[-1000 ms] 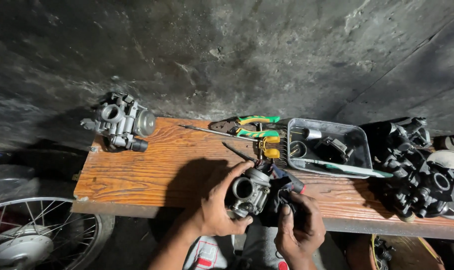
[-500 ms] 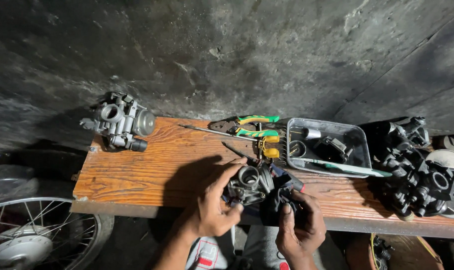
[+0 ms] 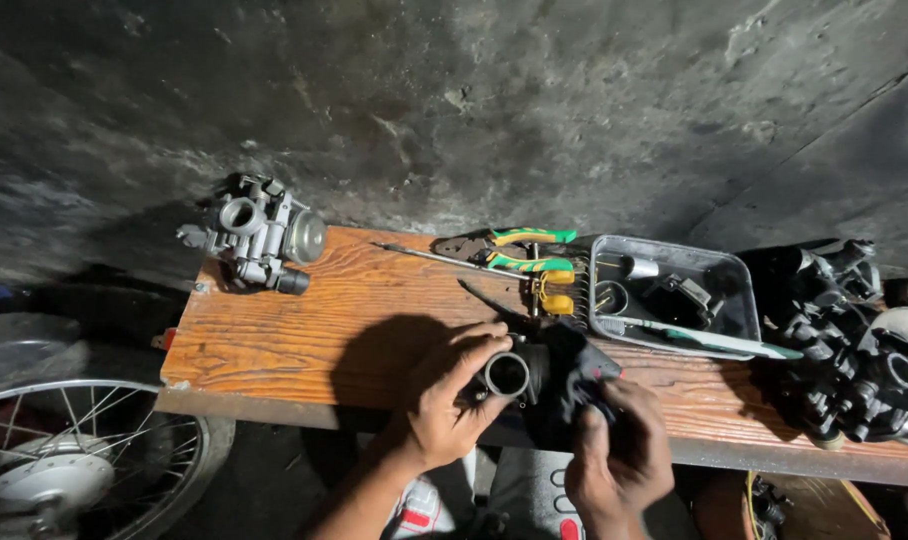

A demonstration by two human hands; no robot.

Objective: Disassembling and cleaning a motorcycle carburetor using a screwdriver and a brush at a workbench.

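Observation:
My left hand (image 3: 452,400) grips a small metal carburetor part (image 3: 512,373) with a round opening that faces up, held over the front edge of the wooden bench (image 3: 324,320). My right hand (image 3: 619,450) holds a dark cloth (image 3: 574,372) pressed against the part's right side. A second grey carburetor (image 3: 259,232) sits alone at the bench's back left corner, well away from both hands.
Green-handled pliers (image 3: 519,250) and a thin screwdriver lie at the back middle. A grey tray (image 3: 674,295) holds small parts to the right. Dark engine parts (image 3: 844,340) crowd the right end. A spoked wheel (image 3: 74,460) stands lower left. A dark wall rises behind.
The carburetor part has been turned in my left hand so its round opening faces up, and the dark cloth in my right hand has come up against it.

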